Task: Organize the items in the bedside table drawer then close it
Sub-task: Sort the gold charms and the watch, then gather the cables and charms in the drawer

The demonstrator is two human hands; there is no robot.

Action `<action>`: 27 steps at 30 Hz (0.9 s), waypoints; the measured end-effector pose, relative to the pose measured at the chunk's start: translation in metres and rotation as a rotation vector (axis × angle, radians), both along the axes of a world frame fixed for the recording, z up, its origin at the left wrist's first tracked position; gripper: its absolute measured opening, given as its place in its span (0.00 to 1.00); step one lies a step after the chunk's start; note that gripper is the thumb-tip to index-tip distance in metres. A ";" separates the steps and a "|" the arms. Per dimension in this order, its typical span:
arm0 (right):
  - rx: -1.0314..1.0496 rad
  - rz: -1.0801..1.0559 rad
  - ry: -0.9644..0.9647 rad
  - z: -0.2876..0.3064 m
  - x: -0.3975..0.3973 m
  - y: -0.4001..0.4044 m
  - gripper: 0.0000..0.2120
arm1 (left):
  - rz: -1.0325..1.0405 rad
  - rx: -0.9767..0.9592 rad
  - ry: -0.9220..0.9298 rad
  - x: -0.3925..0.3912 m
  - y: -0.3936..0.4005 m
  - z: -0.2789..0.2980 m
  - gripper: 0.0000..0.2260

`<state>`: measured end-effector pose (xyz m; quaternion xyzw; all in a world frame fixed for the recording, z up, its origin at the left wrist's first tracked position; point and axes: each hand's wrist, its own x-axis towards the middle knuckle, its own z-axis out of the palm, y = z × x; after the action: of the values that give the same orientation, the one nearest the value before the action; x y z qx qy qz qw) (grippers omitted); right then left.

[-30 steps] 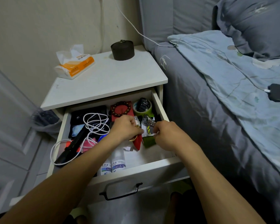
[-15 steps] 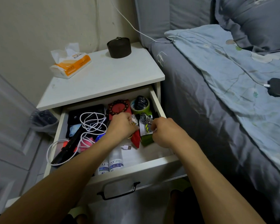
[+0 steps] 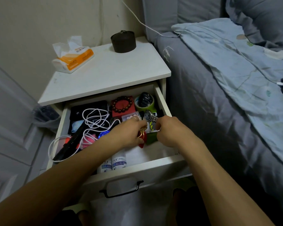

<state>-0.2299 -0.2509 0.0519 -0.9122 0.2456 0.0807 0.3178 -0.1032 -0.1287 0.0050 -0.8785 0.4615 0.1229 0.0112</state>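
Bedroom corner, white bedside table [image 3: 104,74] against the wall, bed [image 3: 219,95] with grey sheet and pale blue quilt to my right. On the tabletop: tissue pack [image 3: 73,58] and a dark round lidded container [image 3: 123,41]. Open drawer [image 3: 137,168] pulled out toward me, black handle on its front.

Both my hands are inside the drawer, right half, close together. Left hand [image 3: 129,134] has curled fingers pinching a small red pouch [image 3: 141,139] with gold trim; the pouch hangs just below the fingertips. Right hand [image 3: 168,131] fingers are curled too, tips down at the white card with green marks [image 3: 151,126]; whether it actually grips something I cannot tell. A green thing [image 3: 151,139] lies between the two hands.

Silver wristwatch [image 3: 150,116] lies just beyond the right knuckles. Behind it, green cup [image 3: 144,103] with a dark watch in it, back right corner. Red box [image 3: 123,106] with brown bead bracelet beside it, behind my left hand. White cable [image 3: 95,119] is looped loosely over the left half, across a black stick-like item [image 3: 70,144] and black case [image 3: 88,110]. Two white bottles [image 3: 113,163] lie at the drawer front, under my left forearm.
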 end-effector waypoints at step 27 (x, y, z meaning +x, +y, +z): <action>0.078 0.212 -0.431 0.010 0.047 0.063 0.06 | 0.690 -0.198 -0.133 0.043 0.153 0.048 0.13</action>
<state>-0.1832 -0.1875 0.0618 -0.9162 0.0716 -0.0735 0.3875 -0.0603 0.0241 0.0533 -0.9854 0.1458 0.0170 -0.0862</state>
